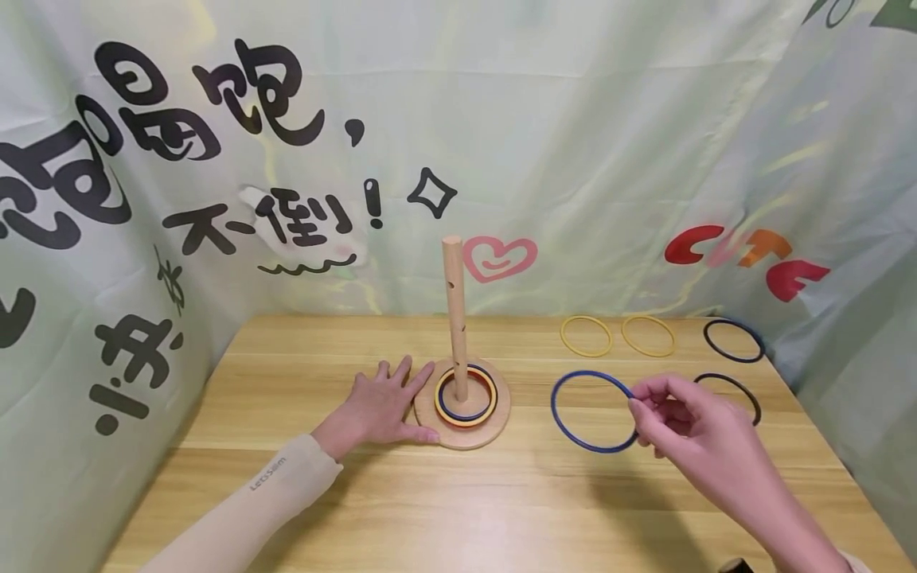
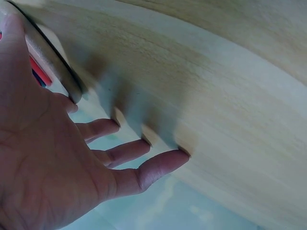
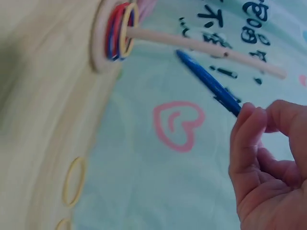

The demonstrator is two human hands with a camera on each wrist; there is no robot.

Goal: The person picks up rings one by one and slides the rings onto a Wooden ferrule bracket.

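Note:
My right hand (image 1: pixel 688 418) pinches a blue ring (image 1: pixel 589 451) by its right side, above the table and to the right of the wooden post (image 1: pixel 455 310). In the right wrist view the same blue ring (image 3: pixel 211 82) appears edge-on between thumb and fingers. The post stands upright on a round wooden base (image 1: pixel 473 439). Stacked rings (image 1: pixel 441 414) lie around its foot, with yellow on top and red and blue showing below in the right wrist view. My left hand (image 1: pixel 380 407) lies with spread fingers at the base's left edge, thumb and index finger against it.
Two yellow rings (image 1: pixel 586 355) lie at the back right of the wooden table (image 1: pixel 286 493). Beside them is a dark blue ring (image 1: pixel 734 359), and a black ring (image 1: pixel 755 406) lies partly behind my right hand. A printed curtain (image 1: pixel 573 159) encloses the back and sides.

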